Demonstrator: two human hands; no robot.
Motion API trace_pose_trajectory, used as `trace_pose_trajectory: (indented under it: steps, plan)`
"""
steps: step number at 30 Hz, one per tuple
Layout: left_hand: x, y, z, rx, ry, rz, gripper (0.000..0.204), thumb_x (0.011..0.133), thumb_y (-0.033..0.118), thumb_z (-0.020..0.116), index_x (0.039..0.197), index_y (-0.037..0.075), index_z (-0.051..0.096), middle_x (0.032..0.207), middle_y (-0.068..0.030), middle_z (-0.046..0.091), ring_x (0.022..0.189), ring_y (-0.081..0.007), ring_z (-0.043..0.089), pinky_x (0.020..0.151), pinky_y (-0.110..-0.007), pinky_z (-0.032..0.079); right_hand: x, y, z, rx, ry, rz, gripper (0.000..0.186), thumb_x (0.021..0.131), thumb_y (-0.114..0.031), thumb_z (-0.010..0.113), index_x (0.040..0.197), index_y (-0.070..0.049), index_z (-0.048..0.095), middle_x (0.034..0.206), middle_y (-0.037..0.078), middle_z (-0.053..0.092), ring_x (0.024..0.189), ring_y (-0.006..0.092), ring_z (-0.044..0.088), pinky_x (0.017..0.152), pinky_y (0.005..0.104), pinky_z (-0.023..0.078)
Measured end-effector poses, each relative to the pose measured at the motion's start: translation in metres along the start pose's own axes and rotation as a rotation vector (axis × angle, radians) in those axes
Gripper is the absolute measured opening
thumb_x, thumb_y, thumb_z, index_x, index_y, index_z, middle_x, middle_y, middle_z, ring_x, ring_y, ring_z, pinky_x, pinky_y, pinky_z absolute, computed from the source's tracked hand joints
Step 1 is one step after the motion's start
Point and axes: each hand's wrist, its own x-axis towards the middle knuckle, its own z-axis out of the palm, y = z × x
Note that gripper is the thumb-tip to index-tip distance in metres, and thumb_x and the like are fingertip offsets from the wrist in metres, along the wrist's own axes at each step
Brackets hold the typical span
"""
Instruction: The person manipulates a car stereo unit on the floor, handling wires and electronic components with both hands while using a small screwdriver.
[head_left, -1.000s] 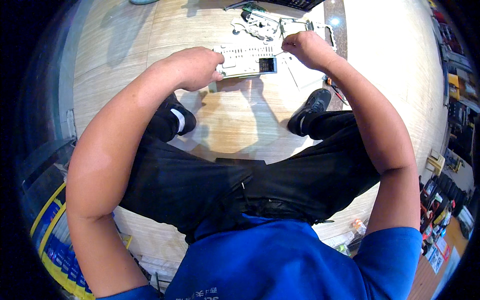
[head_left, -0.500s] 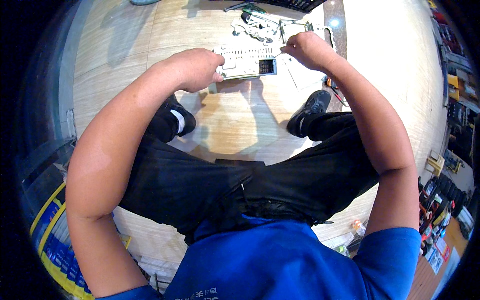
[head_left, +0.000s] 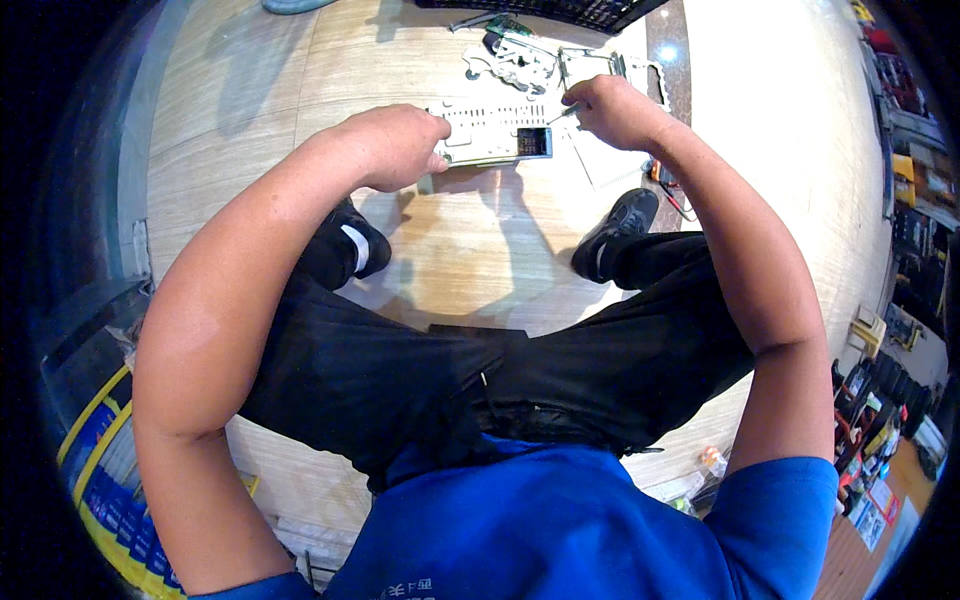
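Note:
My left hand [head_left: 405, 145] is closed on the left end of a flat, light metal case [head_left: 485, 135], thumb at its near edge and fingers over its top. Rows of slots run along the case's top, and a dark square opening [head_left: 533, 142] shows at its near right corner. At the right end, my right hand [head_left: 612, 110] pinches a thin rod-like tool [head_left: 560, 116], possibly a screwdriver. Its shaft slants toward the case; whether the tip touches cannot be made out. A thin pale sheet [head_left: 605, 162] lies on the floor under my right hand.
Beyond the case lie white frame parts [head_left: 515, 65] and a metal bracket [head_left: 590, 62]. A black crate [head_left: 560, 8] stands at the far edge. An orange-and-black device with a red lead [head_left: 662, 178] lies near my right shoe [head_left: 625, 225]; my left shoe [head_left: 368, 240] is opposite.
The whole view has shifted slightly, so the far things sit a little lower. Both hands keep nearly the same places at the case, and their grips look unchanged.

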Motion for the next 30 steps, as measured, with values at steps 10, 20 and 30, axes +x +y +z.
trace_pose_trajectory:
  steps: [10,20,30]
  plan:
    - [-0.001,0.001,0.000,-0.006,-0.029,-0.037,0.045,0.096,0.030,0.064,0.133,0.006,0.058,0.121,-0.0209,0.066,0.115,-0.0373,0.062,0.099,-0.046,0.050,0.001,-0.013,-0.004,-0.129,-0.092,0.119,0.026,0.095,-0.022,0.057,0.098,-0.002,0.073,0.096,0.024,0.071,0.095,0.0411,0.068,0.090,0.0476,0.053]
    - [0.000,0.000,-0.001,0.006,-0.033,-0.015,0.044,0.097,0.030,0.063,0.133,0.005,0.058,0.120,-0.0201,0.066,0.116,-0.0371,0.062,0.100,-0.047,0.049,0.000,-0.003,0.004,-0.026,-0.005,0.007,0.023,0.094,-0.018,0.058,0.103,-0.001,0.072,0.098,0.024,0.071,0.094,0.0396,0.069,0.088,0.0449,0.054]
    - [-0.001,-0.001,0.000,0.011,-0.030,-0.023,0.045,0.097,0.031,0.063,0.134,0.006,0.056,0.121,-0.0206,0.066,0.116,-0.0371,0.061,0.100,-0.046,0.049,0.003,-0.014,-0.002,-0.145,-0.106,0.177,0.028,0.095,-0.022,0.055,0.096,-0.001,0.073,0.096,0.025,0.071,0.095,0.0409,0.069,0.086,0.0472,0.054]
